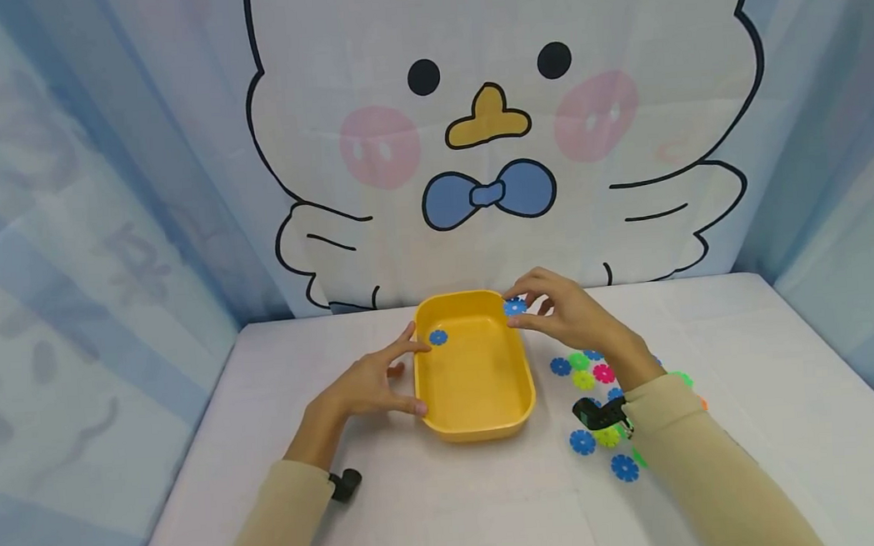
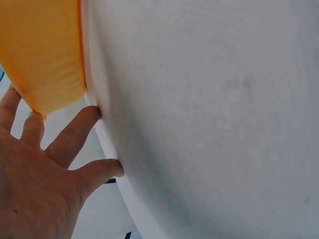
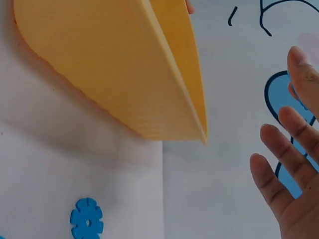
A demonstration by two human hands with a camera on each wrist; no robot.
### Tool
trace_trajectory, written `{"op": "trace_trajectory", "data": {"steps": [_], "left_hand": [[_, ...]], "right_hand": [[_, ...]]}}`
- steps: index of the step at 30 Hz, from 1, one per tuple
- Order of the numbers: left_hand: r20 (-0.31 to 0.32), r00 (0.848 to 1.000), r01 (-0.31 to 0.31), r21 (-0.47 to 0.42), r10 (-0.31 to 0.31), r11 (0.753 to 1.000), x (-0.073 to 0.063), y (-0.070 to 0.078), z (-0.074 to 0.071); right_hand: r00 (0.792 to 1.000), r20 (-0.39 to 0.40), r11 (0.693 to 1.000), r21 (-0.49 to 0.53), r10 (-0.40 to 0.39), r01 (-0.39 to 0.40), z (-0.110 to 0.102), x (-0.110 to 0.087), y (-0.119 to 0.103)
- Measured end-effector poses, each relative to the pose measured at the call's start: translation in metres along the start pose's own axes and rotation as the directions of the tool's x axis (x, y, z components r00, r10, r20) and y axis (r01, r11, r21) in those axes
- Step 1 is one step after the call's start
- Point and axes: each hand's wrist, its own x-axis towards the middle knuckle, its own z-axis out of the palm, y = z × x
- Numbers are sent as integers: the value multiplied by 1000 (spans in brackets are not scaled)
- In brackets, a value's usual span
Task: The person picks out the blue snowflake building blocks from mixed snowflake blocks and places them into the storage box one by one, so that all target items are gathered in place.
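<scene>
A yellow plastic tray (image 1: 481, 379) lies on the table, and one blue snowflake disc (image 1: 438, 337) is in it near the left wall. My left hand (image 1: 372, 381) rests against the tray's left side with spread fingers, one fingertip over the rim and the thumb lower down. The left wrist view shows the fingers (image 2: 70, 137) fairly straight beside the tray's outer wall. Over the tray's back right corner, my right hand (image 1: 563, 309) pinches another blue snowflake disc (image 1: 515, 307) between thumb and forefinger; its other fingers are loosely spread in the right wrist view.
Several snowflake discs in blue, green, yellow, pink and orange are scattered right of the tray, partly hidden under the right forearm; a pink disc (image 1: 604, 373) and a blue disc (image 1: 625, 468) are among them. A curtain with a cartoon print (image 1: 495, 244) hangs behind the white table (image 1: 451, 506).
</scene>
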Motion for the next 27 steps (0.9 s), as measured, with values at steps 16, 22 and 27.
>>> {"op": "trace_trajectory", "data": {"steps": [16, 22, 27], "left_hand": [[-28, 999, -33, -54, 31, 998, -4, 4, -2], [-30, 999, -38, -74, 36, 997, -1, 4, -1], [-17, 1000, -18, -81, 17, 997, -2, 3, -1]], "right_hand": [[999, 44, 998, 64, 8, -11, 30, 38, -15], [998, 54, 997, 65, 32, -35, 40, 48, -15], [995, 90, 995, 80, 51, -58, 53, 55, -15]]}}
